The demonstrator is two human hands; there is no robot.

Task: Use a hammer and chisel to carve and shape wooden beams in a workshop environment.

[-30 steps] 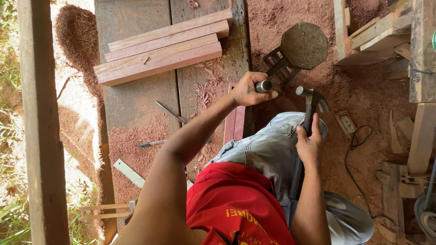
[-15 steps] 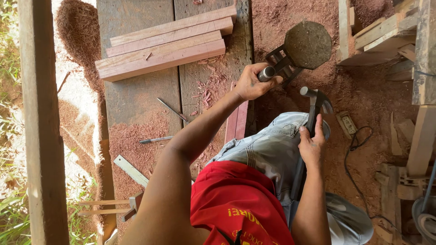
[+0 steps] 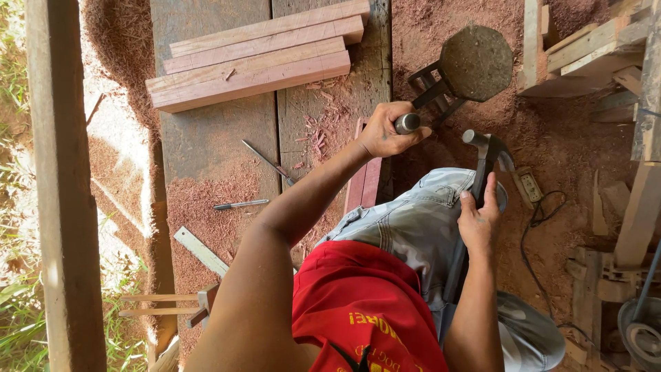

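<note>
My left hand (image 3: 385, 131) is closed around a chisel (image 3: 407, 123) with a metal-capped handle. The chisel stands on a narrow reddish wood piece (image 3: 365, 184) at the edge of the grey plank bench (image 3: 206, 151). My right hand (image 3: 478, 220) grips the dark handle of a claw hammer (image 3: 485, 146). The hammer head is raised just right of the chisel's cap, above my knee in grey jeans. The chisel's blade is hidden behind my left hand.
Several reddish wood bars (image 3: 255, 62) lie stacked at the bench's far end. A thin metal rod (image 3: 268, 164), a pen-like tool (image 3: 241, 204) and a ruler (image 3: 200, 251) lie in sawdust. A dark octagonal stool (image 3: 475, 62), a power strip (image 3: 529, 186) and timber offcuts sit right.
The view shifted slightly. Both hands keep their hold; the hammer head stays close beside the chisel cap with little movement.
</note>
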